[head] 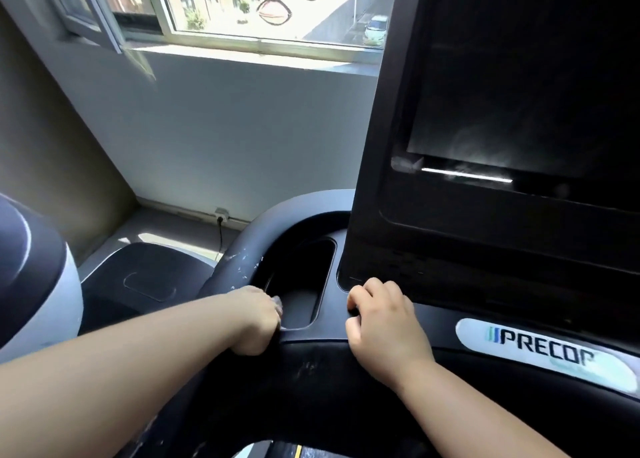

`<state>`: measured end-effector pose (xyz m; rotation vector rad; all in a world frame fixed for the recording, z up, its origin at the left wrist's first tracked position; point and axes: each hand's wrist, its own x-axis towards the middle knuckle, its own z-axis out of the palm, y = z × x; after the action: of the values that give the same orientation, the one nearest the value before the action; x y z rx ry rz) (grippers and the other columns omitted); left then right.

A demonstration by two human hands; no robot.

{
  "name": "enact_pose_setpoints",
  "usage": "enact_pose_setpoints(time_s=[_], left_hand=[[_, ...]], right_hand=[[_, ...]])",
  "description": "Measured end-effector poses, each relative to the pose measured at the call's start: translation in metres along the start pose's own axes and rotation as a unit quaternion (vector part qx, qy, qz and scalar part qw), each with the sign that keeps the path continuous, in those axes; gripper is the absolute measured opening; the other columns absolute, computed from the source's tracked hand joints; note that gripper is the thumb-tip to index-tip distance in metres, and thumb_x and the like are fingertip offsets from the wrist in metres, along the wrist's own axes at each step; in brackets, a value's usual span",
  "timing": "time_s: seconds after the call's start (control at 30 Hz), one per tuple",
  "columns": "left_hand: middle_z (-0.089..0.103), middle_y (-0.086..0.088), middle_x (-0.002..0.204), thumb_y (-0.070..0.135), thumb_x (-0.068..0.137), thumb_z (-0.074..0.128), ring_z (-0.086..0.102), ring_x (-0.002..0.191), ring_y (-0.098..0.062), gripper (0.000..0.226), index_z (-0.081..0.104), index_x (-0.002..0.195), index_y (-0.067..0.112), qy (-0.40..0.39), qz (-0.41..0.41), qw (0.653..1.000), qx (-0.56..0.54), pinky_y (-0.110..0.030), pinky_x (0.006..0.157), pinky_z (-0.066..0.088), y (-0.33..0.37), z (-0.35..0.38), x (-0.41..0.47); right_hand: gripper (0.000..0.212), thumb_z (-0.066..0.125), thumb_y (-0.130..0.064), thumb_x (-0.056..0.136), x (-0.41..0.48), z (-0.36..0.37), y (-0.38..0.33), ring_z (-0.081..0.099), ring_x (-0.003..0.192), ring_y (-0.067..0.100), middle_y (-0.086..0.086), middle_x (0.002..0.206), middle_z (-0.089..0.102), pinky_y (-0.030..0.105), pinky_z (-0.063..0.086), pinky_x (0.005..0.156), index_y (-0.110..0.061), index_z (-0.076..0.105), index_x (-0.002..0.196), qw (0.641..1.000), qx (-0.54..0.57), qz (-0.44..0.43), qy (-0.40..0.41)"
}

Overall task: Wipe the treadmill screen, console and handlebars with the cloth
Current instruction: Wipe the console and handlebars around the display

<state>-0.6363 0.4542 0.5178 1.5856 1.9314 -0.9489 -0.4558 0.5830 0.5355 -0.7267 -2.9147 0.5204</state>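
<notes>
Black screen point(519, 94) at 2 o'clock showed faint streaks, so we judged it only part wiped. Handlebar point(239, 263) at 8 o'clock carried white scuffs. Left hand point(258, 319) curled over the console point(346, 340) rim. Right hand point(384, 322) rested fisted on the console, holding nothing visible. Cloth unseen, perhaps under the left palm; we could not tell.

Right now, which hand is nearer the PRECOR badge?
Right. The right hand rests on the console just left of the PRECOR badge; the left hand sits farther left, across the recessed tray.
</notes>
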Motion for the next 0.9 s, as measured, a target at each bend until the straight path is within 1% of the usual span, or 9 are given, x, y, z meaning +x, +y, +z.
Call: enact_pose_setpoints(time_s=[0.1,0.23,0.3,0.47,0.57,0.63,0.7,0.77,0.9], left_hand=[[0.042,0.004,0.147,0.031,0.103,0.027,0.025,0.143,-0.015,0.042,0.047,0.139,0.021,0.043,-0.007,0.995,0.089,-0.035,0.118,0.004,-0.008,-0.005,-0.003],[0.063,-0.001,0.12,0.035,0.099,0.038,0.052,0.116,-0.027,0.033,0.057,0.123,0.023,0.103,0.004,0.986,0.134,-0.036,0.09,0.041,-0.01,-0.022,0.005],[0.064,-0.002,0.115,0.04,0.101,0.035,0.053,0.11,-0.026,0.036,0.055,0.123,0.02,0.158,-0.023,0.981,0.11,-0.034,0.076,0.036,-0.012,-0.03,0.018],[0.062,0.003,0.127,0.037,0.101,0.038,0.043,0.132,-0.018,0.034,0.061,0.123,0.025,0.081,0.003,0.985,0.152,-0.043,0.118,0.005,-0.018,-0.018,0.039],[0.059,0.002,0.133,0.02,0.093,0.05,0.043,0.134,-0.018,0.033,0.062,0.124,0.022,-0.033,0.044,0.989,0.137,-0.051,0.117,-0.002,-0.013,-0.021,0.031],[0.065,-0.002,0.118,0.017,0.088,0.057,0.055,0.119,-0.02,0.018,0.066,0.102,0.024,-0.076,0.042,0.996,0.025,-0.044,0.115,0.019,-0.013,-0.029,0.027],[0.063,-0.008,0.084,0.012,0.091,0.051,0.06,0.078,-0.021,0.022,0.056,0.072,0.021,-0.081,0.027,0.965,-0.248,-0.025,0.082,0.047,-0.012,-0.031,0.025],[0.057,-0.011,0.068,0.009,0.09,0.045,0.053,0.06,-0.025,0.03,0.054,0.063,0.018,-0.024,0.021,0.9,-0.434,-0.025,0.058,0.046,-0.006,-0.028,0.021],[0.059,0.002,0.064,0.008,0.088,0.044,0.05,0.065,-0.022,0.029,0.058,0.065,0.019,0.069,-0.076,0.805,-0.584,-0.02,0.048,0.035,0.023,-0.026,0.022]], right_hand=[[0.019,0.038,-0.024,0.076,0.001,0.003,0.002,0.041,0.088,0.018,-0.006,0.092,0.048,0.033,0.039,0.086,-0.021,0.053,0.088,1.0,-0.014,-0.001,0.008],[0.01,0.044,-0.023,0.074,0.003,0.011,0.002,0.041,0.081,0.019,-0.007,0.085,0.046,0.033,0.041,0.078,-0.022,0.051,0.082,0.998,-0.042,0.002,0.038],[0.009,0.045,-0.023,0.069,0.004,0.015,0.002,0.041,0.074,0.018,-0.007,0.078,0.045,0.032,0.041,0.07,-0.022,0.051,0.076,0.996,-0.054,0.004,0.072],[0.007,0.046,-0.023,0.068,0.004,0.019,0.003,0.039,0.072,0.017,-0.009,0.075,0.043,0.029,0.037,0.067,-0.023,0.05,0.074,0.993,-0.071,0.0,0.099],[0.008,0.045,-0.023,0.068,0.003,0.019,0.001,0.039,0.072,0.017,-0.009,0.076,0.044,0.029,0.039,0.067,-0.022,0.05,0.074,0.992,-0.076,0.004,0.1],[0.009,0.044,-0.024,0.067,0.002,0.019,0.001,0.04,0.071,0.017,-0.008,0.076,0.044,0.03,0.041,0.067,-0.022,0.05,0.073,0.992,-0.076,0.005,0.105],[0.008,0.045,-0.024,0.067,0.003,0.019,0.0,0.041,0.071,0.018,-0.008,0.075,0.045,0.03,0.042,0.067,-0.022,0.05,0.073,0.991,-0.076,0.009,0.106],[0.007,0.045,-0.025,0.068,0.004,0.019,0.001,0.04,0.071,0.017,-0.008,0.076,0.044,0.03,0.042,0.067,-0.023,0.049,0.073,0.991,-0.079,0.009,0.109],[0.013,0.035,-0.028,0.068,0.004,0.021,0.001,0.037,0.069,0.016,-0.009,0.073,0.042,0.029,0.042,0.064,-0.023,0.047,0.072,0.988,-0.095,0.003,0.122]])
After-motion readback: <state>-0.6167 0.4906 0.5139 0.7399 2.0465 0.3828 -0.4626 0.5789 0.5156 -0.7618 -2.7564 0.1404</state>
